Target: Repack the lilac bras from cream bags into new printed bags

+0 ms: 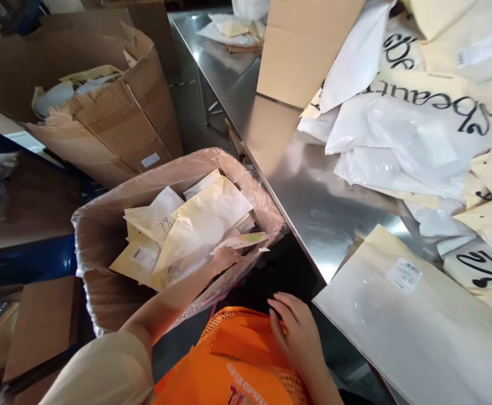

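My left hand reaches into a plastic-lined carton. Its fingers close on the lower edge of a thin pale envelope with a green patch, seen nearly edge-on. Under and beside that envelope lie several cream and white mailing envelopes, some with printed labels. My right hand is in front of the orange vest, near the table edge, its fingers loosely bent and apart with nothing in them. To its right, a large white and cream envelope with a label overhangs the table edge.
The steel table runs along the right, with a heap of plastic-wrapped packages and a cardboard sheet on it. A big torn carton stands behind the lined one. More cartons are at the left.
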A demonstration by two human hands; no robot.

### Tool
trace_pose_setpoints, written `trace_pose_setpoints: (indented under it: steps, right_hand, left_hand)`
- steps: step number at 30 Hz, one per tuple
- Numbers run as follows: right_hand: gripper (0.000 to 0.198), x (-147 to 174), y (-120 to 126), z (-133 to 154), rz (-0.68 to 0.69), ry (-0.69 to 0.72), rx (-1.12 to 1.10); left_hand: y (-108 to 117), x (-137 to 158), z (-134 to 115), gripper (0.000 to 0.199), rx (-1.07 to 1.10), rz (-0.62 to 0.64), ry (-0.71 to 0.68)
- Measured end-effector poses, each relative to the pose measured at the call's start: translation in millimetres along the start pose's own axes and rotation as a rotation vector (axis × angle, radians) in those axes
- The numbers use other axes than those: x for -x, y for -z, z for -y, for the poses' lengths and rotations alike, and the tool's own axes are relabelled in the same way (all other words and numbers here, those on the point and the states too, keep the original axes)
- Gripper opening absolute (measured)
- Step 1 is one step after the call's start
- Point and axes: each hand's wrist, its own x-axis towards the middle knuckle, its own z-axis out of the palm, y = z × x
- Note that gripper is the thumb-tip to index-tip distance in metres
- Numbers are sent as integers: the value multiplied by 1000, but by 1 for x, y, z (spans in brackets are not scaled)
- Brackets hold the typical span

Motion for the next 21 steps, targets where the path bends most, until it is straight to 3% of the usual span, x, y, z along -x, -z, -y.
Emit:
trace_pose_setpoints:
  steps: [3,6,10,13,17,21]
  right_hand:
    - [32,-39,-41,-9,225,72,-9]
    - [40,-55,-72,-15,371,38,33]
    - [48,-58,-87,-12,491,-71,140]
    - [47,-61,-87,-9,531,-78,176]
    - [31,-60,-85,-13,540,-81,139]
    - [52,-48,-79,-8,540,-101,98]
  left_hand:
    - [3,-1,-7,22,24,-26,96]
    - [8,0,-15,19,77,-85,146]
    - [9,-1,-23,20,173,-113,209]
    - [16,-4,-26,23,229,-133,261]
    - [58,2,-31,26,278,-247,260]
    - [106,24,-47,35,278,-300,88]
